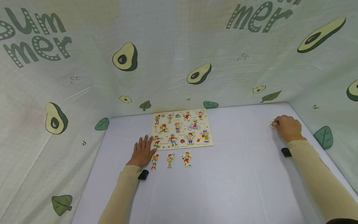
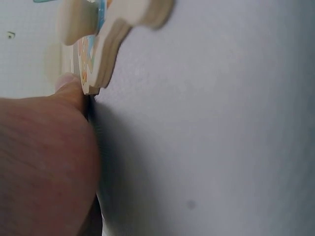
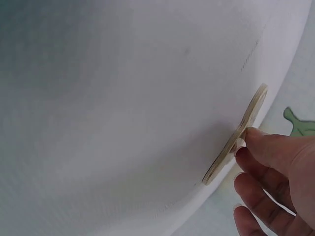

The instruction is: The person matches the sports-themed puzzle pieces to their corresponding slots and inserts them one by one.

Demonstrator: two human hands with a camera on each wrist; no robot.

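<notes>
In the head view my left hand [image 1: 142, 151] rests with spread fingers on the table, fingertips at the left edge of a wooden puzzle board [image 1: 185, 128] printed with sports figures. Just below the board lie three loose pieces: a basketball player [image 1: 154, 161], a volleyball player [image 1: 170, 160] and a soccer player [image 1: 186, 159]. Far to the right, my right hand [image 1: 288, 128] pinches a small puzzle piece [image 1: 272, 125] with a bicycle wheel showing. Seen from the right wrist, thumb and index finger grip that thin wooden piece [image 3: 230, 144] from one side, its edge close to the table.
A white table [image 1: 229, 180] carries everything. Pale cloth printed with avocados [image 1: 199, 74] and leaves hangs behind it and at both sides. Near the right hand, the table's right edge [image 1: 303, 123] meets the cloth. Dark straps [image 1: 144, 175] circle both wrists.
</notes>
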